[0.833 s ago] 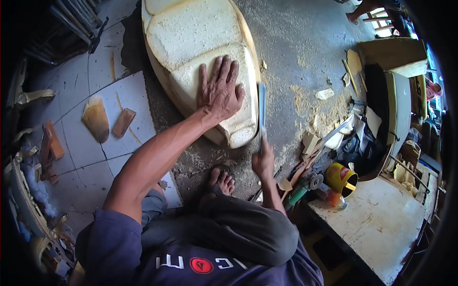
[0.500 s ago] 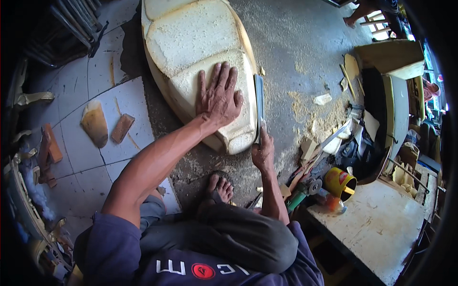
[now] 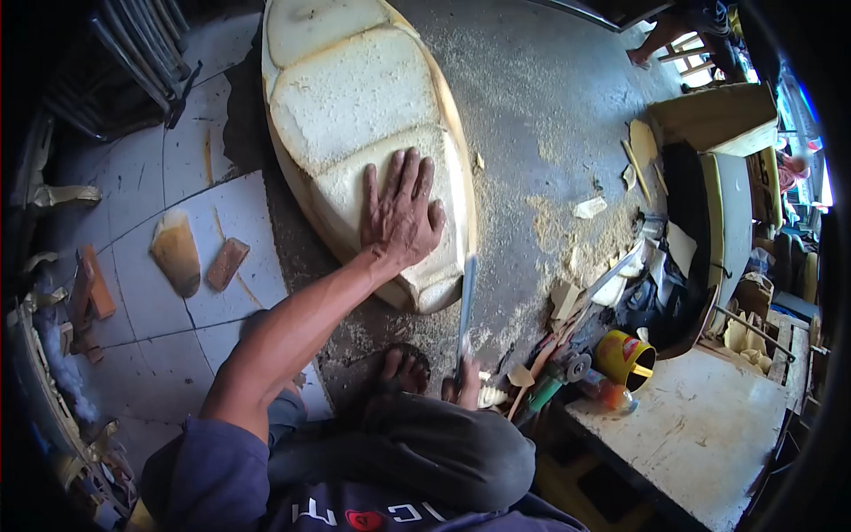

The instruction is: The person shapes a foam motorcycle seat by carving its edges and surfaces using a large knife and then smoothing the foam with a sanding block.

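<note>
A long cream foam seat pad (image 3: 356,93) with raised sections lies on the floor in front of me, its top sprinkled with crumbs. My left hand (image 3: 401,213) rests flat on its near section, fingers stretched out and thumb apart. Low beside my knee, my right hand (image 3: 461,387) is closed round the lower end of a long, straight grey knife (image 3: 466,306). The blade points away from me, its tip by the pad's near right edge. Part of the right hand is blurred and its forearm is hidden behind my leg.
Pale foam crumbs (image 3: 567,239) litter the grey floor. On white tiles at left lie a foam offcut (image 3: 175,253) and a brick-like block (image 3: 228,264). At right are an angle grinder (image 3: 558,381), a yellow tin (image 3: 624,356) and a low table (image 3: 700,426). Another person's leg (image 3: 660,40) shows far right.
My right hand has pulled the knife back toward me along the pad's right edge. My left hand stays on the pad, which sits slightly lower in the picture.
</note>
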{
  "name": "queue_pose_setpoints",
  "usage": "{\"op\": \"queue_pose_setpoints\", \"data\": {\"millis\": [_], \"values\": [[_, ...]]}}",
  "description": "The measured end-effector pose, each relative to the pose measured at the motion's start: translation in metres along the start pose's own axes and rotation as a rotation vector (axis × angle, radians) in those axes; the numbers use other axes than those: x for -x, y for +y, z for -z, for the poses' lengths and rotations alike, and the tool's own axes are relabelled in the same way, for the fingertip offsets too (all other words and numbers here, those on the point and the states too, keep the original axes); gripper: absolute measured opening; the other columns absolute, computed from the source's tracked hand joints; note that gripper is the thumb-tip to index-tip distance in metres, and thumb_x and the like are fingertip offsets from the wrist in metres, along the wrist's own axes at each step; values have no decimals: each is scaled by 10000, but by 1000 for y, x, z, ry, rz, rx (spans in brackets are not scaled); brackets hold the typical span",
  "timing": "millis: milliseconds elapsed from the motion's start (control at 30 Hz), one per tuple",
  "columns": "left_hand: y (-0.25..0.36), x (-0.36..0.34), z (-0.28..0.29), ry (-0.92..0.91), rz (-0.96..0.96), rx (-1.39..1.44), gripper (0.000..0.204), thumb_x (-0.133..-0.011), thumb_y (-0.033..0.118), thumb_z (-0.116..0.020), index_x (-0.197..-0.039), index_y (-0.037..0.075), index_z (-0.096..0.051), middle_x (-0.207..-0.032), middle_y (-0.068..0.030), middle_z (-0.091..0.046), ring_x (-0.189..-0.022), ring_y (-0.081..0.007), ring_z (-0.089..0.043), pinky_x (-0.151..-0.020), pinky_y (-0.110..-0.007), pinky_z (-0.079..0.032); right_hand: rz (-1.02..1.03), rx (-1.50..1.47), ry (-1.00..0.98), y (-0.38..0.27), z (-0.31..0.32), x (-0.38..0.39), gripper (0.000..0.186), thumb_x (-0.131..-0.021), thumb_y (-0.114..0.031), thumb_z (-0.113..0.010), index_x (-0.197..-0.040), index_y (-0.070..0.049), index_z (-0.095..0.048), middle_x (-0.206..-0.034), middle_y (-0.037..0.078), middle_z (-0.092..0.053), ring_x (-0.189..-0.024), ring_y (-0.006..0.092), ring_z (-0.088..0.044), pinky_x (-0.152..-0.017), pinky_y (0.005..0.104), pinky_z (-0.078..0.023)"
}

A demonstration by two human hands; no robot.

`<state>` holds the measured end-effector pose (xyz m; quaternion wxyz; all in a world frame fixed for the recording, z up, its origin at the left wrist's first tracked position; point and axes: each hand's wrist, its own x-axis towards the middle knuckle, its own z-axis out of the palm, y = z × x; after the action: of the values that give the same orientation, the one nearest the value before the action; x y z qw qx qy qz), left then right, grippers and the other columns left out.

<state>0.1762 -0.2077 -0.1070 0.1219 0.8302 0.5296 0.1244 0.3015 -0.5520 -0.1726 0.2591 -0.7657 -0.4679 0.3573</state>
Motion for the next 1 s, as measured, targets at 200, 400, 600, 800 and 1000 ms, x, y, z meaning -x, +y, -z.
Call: {"op": "queue_pose_setpoints", "data": {"millis": [200, 400, 600, 800, 1000], "values": [[-5, -7, -3, 71, -17, 4, 676, -967, 328, -509, -1559, 27, -384, -1652, -181, -298, -1549, -345, -235, -1250, -610, -101, 84, 136, 87, -61, 28, -146, 842, -713, 71, -518, -1537, -65, -415, -1033, 292, -559, -982, 463, -515, -908, 518, -447], [-6, 4, -1, 48, -10, -25, 681, -954, 329, -518, -1550, 23, -395, -1642, -180, -318, -1543, -335, -255, -1249, -604, -113, 57, 88, 0, -50, 17, -27, 885, -676, 127, -473, -1542, -44, -416, -1376, 281, -549, -1136, 459, -520, -1036, 452, -426], [2, -8, -2, 61, -16, 6, 664, -967, 318, -510, -1553, 27, -395, -1645, -179, -314, -1542, -349, -254, -1245, -617, -110, 153, 197, 7, -59, 37, -171, 927, -670, 140, -474, -1567, -73, -378, -1567, 241, -418, -1115, 481, -496, -1020, 502, -427], [0, 2, 1, 31, -17, 1, 673, -963, 327, -521, -1558, 38, -395, -1642, -187, -317, -1543, -350, -258, -1248, -618, -99, 195, 8, 79, -27, 2, -14, 906, -661, 108, -479, -1546, -74, -411, -1461, 289, -488, -1140, 492, -534, -1024, 491, -437], [-3, 4, -4, 45, -36, 36, 671, -968, 312, -522, -1561, 29, -385, -1648, -191, -307, -1540, -357, -260, -1246, -618, -99, 281, 162, 119, -69, 31, -161, 852, -723, 128, -460, -1552, -52, -383, -1505, 250, -485, -1037, 478, -508, -987, 517, -439]]}}
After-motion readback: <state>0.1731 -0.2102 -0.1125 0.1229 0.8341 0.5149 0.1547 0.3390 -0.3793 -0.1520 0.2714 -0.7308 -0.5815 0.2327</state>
